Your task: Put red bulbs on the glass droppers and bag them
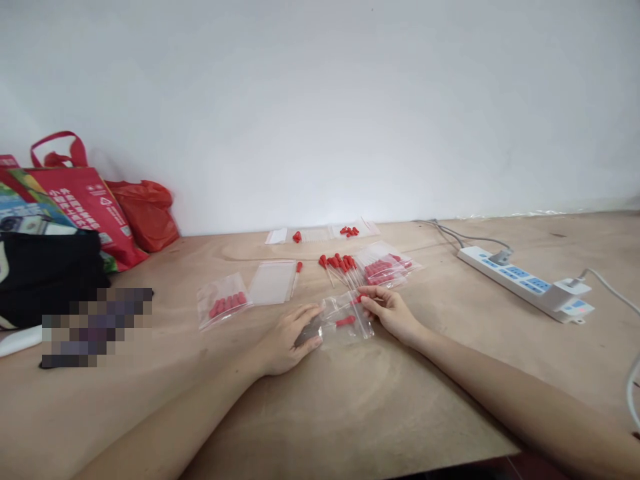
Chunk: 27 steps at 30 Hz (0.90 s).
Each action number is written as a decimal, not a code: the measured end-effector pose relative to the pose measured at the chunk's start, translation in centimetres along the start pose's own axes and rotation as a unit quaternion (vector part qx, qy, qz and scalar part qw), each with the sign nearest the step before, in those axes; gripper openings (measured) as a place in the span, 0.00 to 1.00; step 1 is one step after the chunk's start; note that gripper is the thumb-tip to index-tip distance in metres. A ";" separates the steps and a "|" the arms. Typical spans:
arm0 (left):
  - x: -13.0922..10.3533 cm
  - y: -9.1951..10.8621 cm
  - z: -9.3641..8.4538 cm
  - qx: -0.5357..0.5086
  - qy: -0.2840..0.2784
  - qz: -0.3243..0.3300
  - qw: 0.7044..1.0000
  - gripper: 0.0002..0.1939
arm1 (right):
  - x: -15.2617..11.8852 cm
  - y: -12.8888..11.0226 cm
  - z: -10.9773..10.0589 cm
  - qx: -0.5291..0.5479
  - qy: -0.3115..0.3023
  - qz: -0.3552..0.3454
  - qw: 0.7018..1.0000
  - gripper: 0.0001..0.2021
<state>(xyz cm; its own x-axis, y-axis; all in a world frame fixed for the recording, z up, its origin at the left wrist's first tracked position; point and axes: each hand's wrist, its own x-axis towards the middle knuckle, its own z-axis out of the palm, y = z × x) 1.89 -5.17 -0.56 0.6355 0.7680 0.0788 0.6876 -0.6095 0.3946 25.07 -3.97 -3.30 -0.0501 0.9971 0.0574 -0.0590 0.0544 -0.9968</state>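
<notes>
A clear zip bag (343, 339) lies flat between my two hands at the middle of the table. My left hand (290, 340) grips its left end between thumb and fingers. One red-bulbed dropper (345, 321) is inside the bag. With thumb and fingertips, my right hand (393, 315) pinches the red bulb of another dropper (356, 300) at the bag's right end; its thin stem points left over or into the bag, I cannot tell which. Just beyond lies a fanned pile of red-bulbed droppers (339, 263), beside filled clear bags (383, 268).
Left of the pile are a single dropper (299, 268), a stack of flat clear bags (273, 283) and a bag of droppers (227, 305). Loose red bulbs (350, 231) and clear tubes (316, 235) lie by the wall. A power strip (520, 280) is right; shopping bags (95, 207) stand left.
</notes>
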 end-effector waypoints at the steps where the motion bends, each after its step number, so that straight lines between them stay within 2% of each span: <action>1: 0.0 0.0 0.0 0.001 0.001 0.001 1.000 0.24 | 0.0 0.1 0.0 -0.009 -0.008 -0.001 1.000 0.17; 4: 0.0 -0.1 0.1 -0.001 0.002 0.008 1.000 0.24 | 0.1 0.6 0.1 -0.051 -0.035 -0.017 0.998 0.15; 6: 0.0 -0.2 0.1 -0.004 0.001 0.011 1.000 0.24 | 0.2 1.0 0.0 -0.118 -0.048 -0.033 0.991 0.12; 9: 0.1 -0.1 0.1 -0.005 0.003 0.010 1.000 0.24 | 0.3 1.3 -0.1 -0.233 -0.052 -0.111 0.965 0.07; 12: 0.1 0.0 0.1 -0.004 0.005 0.013 1.000 0.24 | 0.4 0.8 -0.3 -0.304 -0.067 -0.192 0.931 0.08; 14: 0.1 0.0 0.1 -0.003 0.007 0.016 1.000 0.24 | 0.8 0.2 -0.6 -0.333 -0.029 -0.196 0.922 0.08; 16: 0.1 -0.1 0.1 -0.004 0.007 0.017 1.000 0.23 | 1.8 -0.5 -0.8 -0.353 0.050 -0.185 0.916 0.08; 18: 0.1 0.0 0.1 -0.005 0.004 0.018 1.000 0.22 | 3.2 -1.3 -0.6 -0.366 0.100 -0.178 0.908 0.08; 20: 0.1 0.0 0.0 -0.003 -0.002 0.019 1.000 0.22 | 5.1 -2.1 0.5 -0.375 0.075 -0.167 0.909 0.06; 23: 0.1 -0.2 0.2 0.000 -0.004 0.024 1.000 0.21 | 8.0 -2.8 3.5 -0.424 -0.039 -0.132 0.895 0.07; 27: 0.0 -0.7 0.6 -0.003 0.005 0.041 0.999 0.21 | 11.0 -2.7 8.6 -0.422 -0.077 -0.102 0.898 0.12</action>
<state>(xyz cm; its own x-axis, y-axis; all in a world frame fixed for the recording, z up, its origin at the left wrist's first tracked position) 1.62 -4.89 -1.34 0.6864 0.7173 0.1196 0.6309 -0.6692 0.3928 16.07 6.38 0.54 -0.2646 0.9461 0.1868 0.6901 0.3211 -0.6486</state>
